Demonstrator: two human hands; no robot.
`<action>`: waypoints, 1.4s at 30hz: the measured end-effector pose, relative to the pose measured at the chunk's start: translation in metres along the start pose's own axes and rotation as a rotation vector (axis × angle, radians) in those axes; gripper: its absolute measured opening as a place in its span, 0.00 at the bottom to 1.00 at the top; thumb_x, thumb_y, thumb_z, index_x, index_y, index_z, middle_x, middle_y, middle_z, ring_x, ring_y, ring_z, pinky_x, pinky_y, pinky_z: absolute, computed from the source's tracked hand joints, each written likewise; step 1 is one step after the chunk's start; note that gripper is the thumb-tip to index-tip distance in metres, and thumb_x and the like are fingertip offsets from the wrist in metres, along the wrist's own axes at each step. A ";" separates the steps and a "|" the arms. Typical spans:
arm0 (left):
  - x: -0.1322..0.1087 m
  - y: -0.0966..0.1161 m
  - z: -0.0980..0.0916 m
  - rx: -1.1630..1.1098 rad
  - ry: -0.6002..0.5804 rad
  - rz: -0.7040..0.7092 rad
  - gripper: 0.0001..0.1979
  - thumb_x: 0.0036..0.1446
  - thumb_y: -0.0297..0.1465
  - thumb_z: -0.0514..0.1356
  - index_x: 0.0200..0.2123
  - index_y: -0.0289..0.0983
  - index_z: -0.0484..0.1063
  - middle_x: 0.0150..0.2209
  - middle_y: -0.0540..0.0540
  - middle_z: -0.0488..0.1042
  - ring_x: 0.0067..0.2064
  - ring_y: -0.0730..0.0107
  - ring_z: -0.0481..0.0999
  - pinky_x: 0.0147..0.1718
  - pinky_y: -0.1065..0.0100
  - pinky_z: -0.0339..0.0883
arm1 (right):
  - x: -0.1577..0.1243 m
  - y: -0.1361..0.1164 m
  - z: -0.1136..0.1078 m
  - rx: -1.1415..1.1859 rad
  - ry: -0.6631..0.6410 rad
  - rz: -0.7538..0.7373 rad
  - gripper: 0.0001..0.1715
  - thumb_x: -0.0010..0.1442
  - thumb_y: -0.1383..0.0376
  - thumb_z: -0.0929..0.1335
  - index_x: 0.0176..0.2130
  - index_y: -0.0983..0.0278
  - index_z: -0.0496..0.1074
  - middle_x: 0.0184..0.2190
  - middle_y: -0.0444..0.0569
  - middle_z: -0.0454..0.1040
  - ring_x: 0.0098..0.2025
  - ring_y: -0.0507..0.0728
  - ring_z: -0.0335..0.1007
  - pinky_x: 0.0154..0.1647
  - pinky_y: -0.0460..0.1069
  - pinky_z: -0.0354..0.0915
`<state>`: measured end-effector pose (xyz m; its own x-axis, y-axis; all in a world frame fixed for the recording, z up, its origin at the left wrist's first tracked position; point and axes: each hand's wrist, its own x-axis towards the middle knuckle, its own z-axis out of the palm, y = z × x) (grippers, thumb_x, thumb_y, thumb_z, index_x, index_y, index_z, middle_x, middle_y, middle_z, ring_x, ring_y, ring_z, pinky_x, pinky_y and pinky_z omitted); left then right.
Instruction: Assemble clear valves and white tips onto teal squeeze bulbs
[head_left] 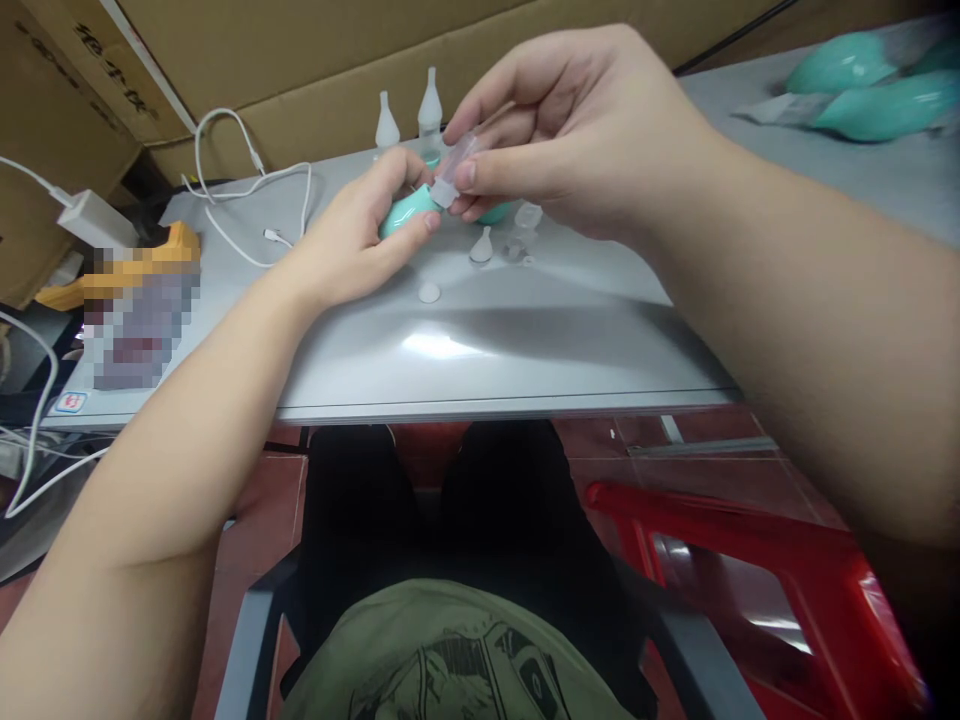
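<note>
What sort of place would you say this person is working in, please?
Probably a small assembly or packing bench: a grey table strewn with clear plastic tips, backed by cardboard boxes, with more teal bulbs waiting.

On the desk [480,350], two upright tips [409,118] stand at the back edge, before the cardboard box [300,70]. A cable [247,190] lies to their left. Small loose parts [502,245] and a disc [429,292] lie nearer the front, beneath the hands [450,190].

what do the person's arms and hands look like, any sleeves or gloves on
Both forearms are bare right up to the picture's edge, with no sleeve in view. The left hand and the right hand wear no gloves, and no rings, watch or wristband show. The fingers have short, plain nails.
</note>
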<state>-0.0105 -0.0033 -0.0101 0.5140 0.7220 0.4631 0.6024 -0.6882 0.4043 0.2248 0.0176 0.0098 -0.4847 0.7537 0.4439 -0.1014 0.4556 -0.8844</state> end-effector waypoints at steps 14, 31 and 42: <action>0.002 0.002 0.002 -0.029 0.029 0.043 0.13 0.69 0.45 0.58 0.47 0.44 0.72 0.46 0.41 0.79 0.49 0.48 0.79 0.52 0.49 0.73 | -0.003 -0.006 0.004 -0.072 0.066 0.021 0.14 0.63 0.76 0.77 0.34 0.70 0.70 0.25 0.46 0.81 0.25 0.54 0.81 0.25 0.47 0.80; 0.000 0.006 0.004 0.016 0.074 0.015 0.11 0.68 0.45 0.61 0.45 0.47 0.75 0.48 0.42 0.82 0.51 0.47 0.78 0.54 0.45 0.72 | -0.001 -0.003 0.002 -0.094 -0.038 0.008 0.13 0.64 0.78 0.76 0.32 0.70 0.72 0.20 0.42 0.77 0.19 0.49 0.73 0.16 0.42 0.71; 0.001 -0.001 0.004 0.023 0.110 0.007 0.11 0.67 0.47 0.61 0.43 0.47 0.75 0.45 0.43 0.82 0.47 0.46 0.78 0.50 0.44 0.72 | -0.004 -0.010 0.003 -0.114 -0.043 0.082 0.11 0.63 0.77 0.77 0.47 0.76 0.79 0.28 0.48 0.82 0.28 0.52 0.84 0.30 0.43 0.81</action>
<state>-0.0081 -0.0013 -0.0132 0.4490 0.7044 0.5498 0.6139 -0.6902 0.3830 0.2250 0.0081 0.0162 -0.5244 0.7705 0.3624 0.0377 0.4462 -0.8942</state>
